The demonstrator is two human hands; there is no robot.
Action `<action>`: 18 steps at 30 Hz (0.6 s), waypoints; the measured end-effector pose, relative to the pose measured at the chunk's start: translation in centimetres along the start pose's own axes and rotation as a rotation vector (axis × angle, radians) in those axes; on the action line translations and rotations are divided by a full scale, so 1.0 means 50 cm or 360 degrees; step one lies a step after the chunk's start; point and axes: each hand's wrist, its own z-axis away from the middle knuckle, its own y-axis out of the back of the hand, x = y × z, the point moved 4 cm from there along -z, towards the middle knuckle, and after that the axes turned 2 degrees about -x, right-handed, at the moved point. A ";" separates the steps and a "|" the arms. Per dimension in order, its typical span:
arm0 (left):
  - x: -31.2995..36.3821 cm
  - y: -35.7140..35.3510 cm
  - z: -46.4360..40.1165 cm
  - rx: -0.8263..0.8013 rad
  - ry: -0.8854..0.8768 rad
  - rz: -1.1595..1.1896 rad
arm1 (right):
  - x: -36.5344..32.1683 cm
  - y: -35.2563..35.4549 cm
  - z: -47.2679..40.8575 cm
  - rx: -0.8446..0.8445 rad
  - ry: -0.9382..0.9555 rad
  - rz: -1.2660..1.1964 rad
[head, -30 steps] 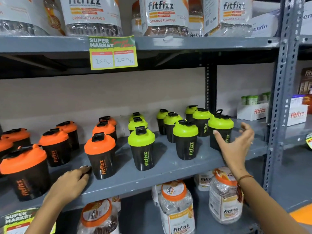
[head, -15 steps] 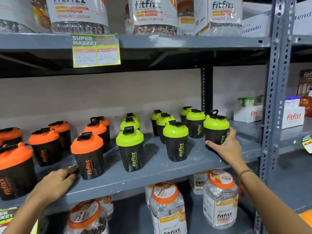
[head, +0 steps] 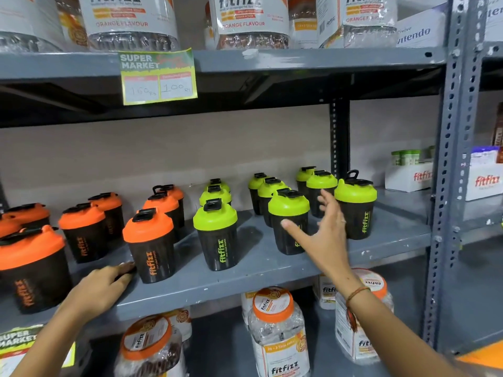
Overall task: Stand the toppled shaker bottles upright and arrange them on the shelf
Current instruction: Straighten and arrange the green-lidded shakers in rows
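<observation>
Black shaker bottles stand upright in rows on the grey middle shelf (head: 245, 278): orange-lidded ones on the left, green-lidded ones on the right. My right hand (head: 324, 235) hovers open, fingers spread, between a front green-lidded shaker (head: 288, 219) and the rightmost green-lidded shaker (head: 356, 208), holding nothing. My left hand (head: 103, 284) lies flat on the shelf, its fingertips at the base of the front orange-lidded shaker (head: 149, 243). A further green-lidded shaker (head: 216, 235) stands in the middle front. No shaker lies toppled in view.
Large Fitfizz jars (head: 130, 20) line the upper shelf above a green price tag (head: 159, 77). Clear jars with orange lids (head: 277, 330) fill the lower shelf. A perforated grey upright (head: 449, 186) bounds the bay on the right, with white Fitfizz boxes (head: 408, 178) beyond.
My right hand has let go of the rightmost green-lidded shaker and moved left, opening. My left hand stays on the shelf by the orange-lidded shaker.
</observation>
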 end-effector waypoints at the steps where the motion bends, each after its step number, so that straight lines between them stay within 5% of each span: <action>1: -0.001 -0.001 0.000 0.0005 0.0003 0.0017 | -0.001 -0.012 0.003 -0.0095 -0.0056 0.0013; 5: -0.002 -0.001 -0.001 0.0018 0.0010 0.0048 | 0.016 -0.042 0.009 -0.0445 -0.0249 0.0221; 18: 0.001 0.000 -0.002 0.0032 -0.0011 0.0037 | 0.025 -0.037 0.007 -0.0352 -0.0199 0.0342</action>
